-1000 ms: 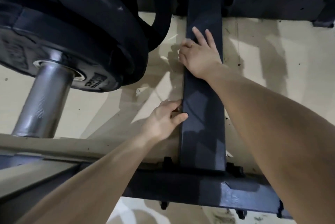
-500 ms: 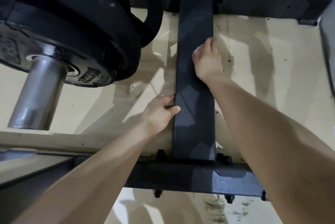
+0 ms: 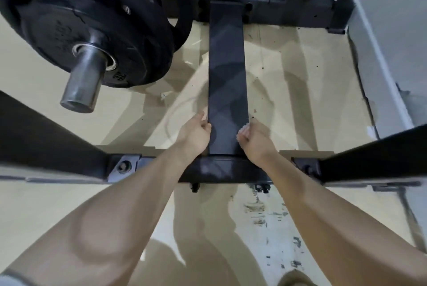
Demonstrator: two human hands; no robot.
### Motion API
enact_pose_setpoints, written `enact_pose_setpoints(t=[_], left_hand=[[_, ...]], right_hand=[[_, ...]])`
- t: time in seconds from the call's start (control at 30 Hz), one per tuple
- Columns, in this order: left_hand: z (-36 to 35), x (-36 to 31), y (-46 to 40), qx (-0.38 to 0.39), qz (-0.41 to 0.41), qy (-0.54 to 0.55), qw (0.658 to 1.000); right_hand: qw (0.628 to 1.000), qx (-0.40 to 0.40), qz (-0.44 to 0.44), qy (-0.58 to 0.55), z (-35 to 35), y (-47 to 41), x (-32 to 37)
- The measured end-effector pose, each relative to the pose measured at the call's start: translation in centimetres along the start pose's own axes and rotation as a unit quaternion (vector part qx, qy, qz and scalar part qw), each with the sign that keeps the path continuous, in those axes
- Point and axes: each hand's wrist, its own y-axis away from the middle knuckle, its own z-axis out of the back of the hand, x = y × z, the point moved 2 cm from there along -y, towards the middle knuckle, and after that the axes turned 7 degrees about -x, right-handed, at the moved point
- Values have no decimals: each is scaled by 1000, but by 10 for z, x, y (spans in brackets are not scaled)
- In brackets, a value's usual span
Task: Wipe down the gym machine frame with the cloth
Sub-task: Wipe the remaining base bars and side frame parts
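The gym machine frame's black centre beam (image 3: 227, 66) runs away from me over a beige floor, from a near crossbar (image 3: 221, 171) to a far crossbar (image 3: 288, 8). My left hand (image 3: 195, 135) grips the beam's left edge near its close end, fingers curled against the side. My right hand (image 3: 254, 141) is on the beam's right edge at the same height, with its fingers curled. A small pale bit of cloth (image 3: 245, 128) shows at its fingertips; the rest is hidden in the hand.
Black weight plates (image 3: 92, 19) on a steel bar sleeve (image 3: 85, 77) hang at the upper left, close to the beam. Thick black frame members cross at the left (image 3: 46, 137) and right (image 3: 374, 154). A grey wall (image 3: 381, 31) borders the right side.
My right hand slid down the beam from its far half to the near end and moved to the right edge. My left hand shifted slightly toward me. The camera pulled back.
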Motion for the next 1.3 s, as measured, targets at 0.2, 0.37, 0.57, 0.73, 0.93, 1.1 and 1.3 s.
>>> enact_pose_setpoints(t=[0.2, 0.37, 0.57, 0.73, 0.93, 1.1, 1.3], left_hand=[[39, -37, 46, 55, -66, 41, 995], [48, -106, 79, 113, -174, 22, 978], [15, -202, 144, 196, -250, 96, 943], [6, -252, 193, 215, -316, 188, 905], [17, -271, 221, 190, -402, 180, 877], [23, -272, 229, 162, -415, 147, 883], [46, -297, 257, 191, -343, 65, 918]], right_hand=[[994, 96, 47, -35, 54, 44, 13], [979, 12, 125, -161, 123, 111, 39], [962, 54, 26, -266, 196, 204, -7], [936, -71, -71, -338, 256, 224, -55], [888, -165, -36, -428, 278, 173, -23], [838, -127, -15, -531, 289, 165, -5], [866, -97, 26, -490, 351, 203, 35]])
